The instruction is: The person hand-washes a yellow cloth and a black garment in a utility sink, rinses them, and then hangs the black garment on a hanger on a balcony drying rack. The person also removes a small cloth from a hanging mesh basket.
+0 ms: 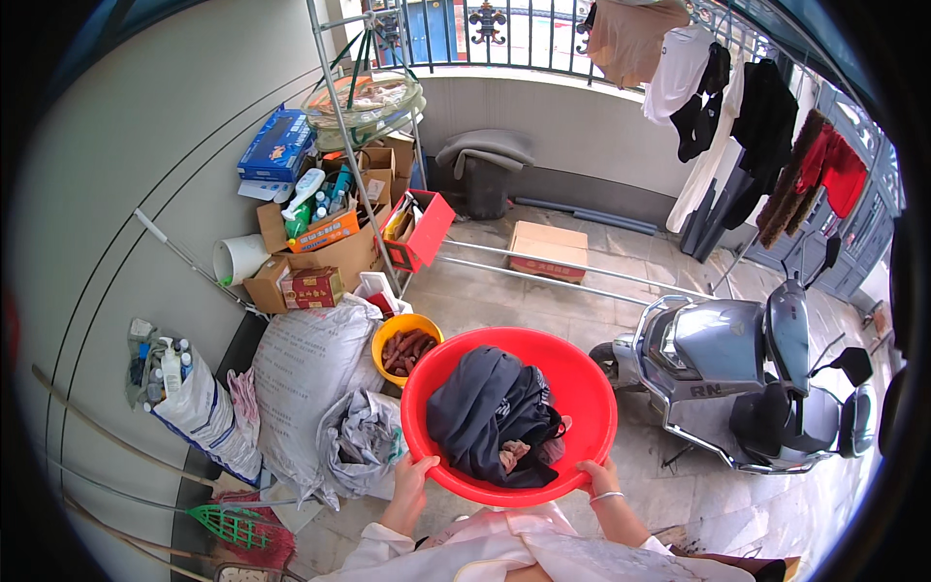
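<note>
A red plastic basin (pixel 582 378) is held level in front of my body. My left hand (pixel 412 484) grips its rim at the lower left, and my right hand (pixel 601 480), with a bracelet at the wrist, grips the rim at the lower right. Inside the basin lies a heap of dark clothes (pixel 480 415), with a small pinkish-beige cloth (pixel 513 455) near the front. Behind the basin's left side, a yellow bowl (pixel 378 349) holds reddish-brown tubers.
Clothes hang from a metal drying rack (pixel 756 109) at upper right. A grey scooter (pixel 727 378) stands right of me. A flat cardboard box (pixel 549 244) and low metal rails (pixel 545 273) lie ahead. Full woven sacks (pixel 305 385), boxes and long-handled tools line the left wall.
</note>
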A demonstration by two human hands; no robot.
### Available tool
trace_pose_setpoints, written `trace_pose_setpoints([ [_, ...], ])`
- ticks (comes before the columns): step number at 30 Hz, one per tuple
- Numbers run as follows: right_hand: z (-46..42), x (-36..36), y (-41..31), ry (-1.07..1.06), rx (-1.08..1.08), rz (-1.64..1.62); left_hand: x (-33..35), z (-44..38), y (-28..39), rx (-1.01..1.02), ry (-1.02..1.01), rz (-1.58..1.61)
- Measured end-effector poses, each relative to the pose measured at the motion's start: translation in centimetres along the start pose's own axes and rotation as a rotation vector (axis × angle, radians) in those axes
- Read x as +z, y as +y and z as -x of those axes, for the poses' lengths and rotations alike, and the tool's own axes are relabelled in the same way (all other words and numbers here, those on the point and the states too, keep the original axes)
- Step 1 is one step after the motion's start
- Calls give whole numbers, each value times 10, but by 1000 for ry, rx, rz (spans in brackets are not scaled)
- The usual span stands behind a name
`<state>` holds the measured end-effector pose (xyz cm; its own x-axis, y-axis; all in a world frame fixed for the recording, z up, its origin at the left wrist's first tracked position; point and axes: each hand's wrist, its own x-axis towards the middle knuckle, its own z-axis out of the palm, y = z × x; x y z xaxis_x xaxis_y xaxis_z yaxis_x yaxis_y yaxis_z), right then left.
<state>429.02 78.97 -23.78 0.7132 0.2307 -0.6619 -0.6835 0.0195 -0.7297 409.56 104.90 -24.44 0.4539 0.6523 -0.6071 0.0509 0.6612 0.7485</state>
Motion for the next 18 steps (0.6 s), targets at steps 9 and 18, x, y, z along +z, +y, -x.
trace_pose_setpoints([
  [9,-242,67,-85,-12,68,72,120,-225,15,-59,62,-3],
  [18,-460,143,-142,1,222,6,216,-425,35,-76,82,110],
])
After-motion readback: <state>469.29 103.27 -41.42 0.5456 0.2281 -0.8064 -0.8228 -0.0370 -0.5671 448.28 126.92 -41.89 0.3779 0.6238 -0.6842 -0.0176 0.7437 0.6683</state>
